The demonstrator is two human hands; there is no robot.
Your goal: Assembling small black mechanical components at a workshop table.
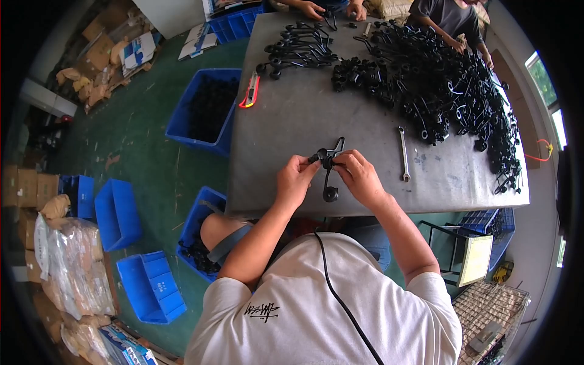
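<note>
Near the front edge of the grey table (pixel 274 146), both my hands hold a black part with a ring-shaped middle, a looped arm and a round knob-like end (pixel 330 194). My left hand (pixel 294 180) pinches its left side between thumb and fingers. On the other side, my right hand (pixel 361 177) is closed on the middle of the same part. The looped arm points away from me, and the round end hangs toward me. My fingers hide some of the joint. To the right of my right hand lies a metal wrench (pixel 404 154).
A large heap of black parts (pixel 444 91) covers the table's far right, with a row of similar pieces (pixel 301 48) at the far left. A red utility knife (pixel 250 91) lies by the left edge. Blue bins (pixel 179 118) stand on the floor. Two people work across the table.
</note>
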